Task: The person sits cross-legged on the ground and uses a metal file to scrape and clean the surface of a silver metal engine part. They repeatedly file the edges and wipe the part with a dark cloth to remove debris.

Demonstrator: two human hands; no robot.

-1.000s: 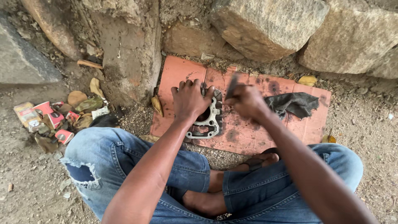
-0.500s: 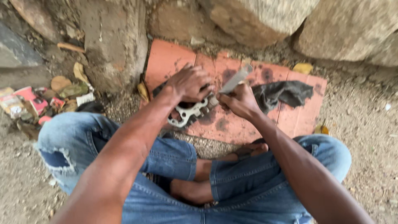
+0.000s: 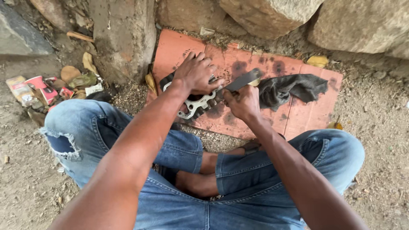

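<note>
**Fingers of both hands on the metal plate, blade edge lying across it**

Fingers (image 3: 203, 64) of my left hand (image 3: 195, 76) are spread apart and pressed flat on top of the pale metal gasket plate (image 3: 192, 107), pinning it to the reddish cardboard sheet (image 3: 298, 117) that lies on the ground. The fingers of my right hand (image 3: 243, 102) are closed tight around the handle end of a flat grey blade (image 3: 243, 81); the handle itself is hidden inside the fist.

The relation I watch is this: the plate lies at about 7 o'clock from my left fingers, mostly under the palm, with its cut-out rim showing toward me. Its long axis runs roughly from 10 o'clock to 4 o'clock across the cardboard. The blade points from my right fist toward 1 o'clock, so its working end sits beyond the fist, while the fist itself touches the plate's right end at about 9 o'clock. I cannot tell whether the blade's edge is in contact with the plate there.

The left hand is the nearer one to the plate, directly on it. A dark rag (image 3: 289, 88) lies just beside the right fist at 2 o'clock. My crossed legs in blue jeans (image 3: 170, 149) sit at 6 o'clock, and rough stones (image 3: 272, 12) close off 12 o'clock.
</note>
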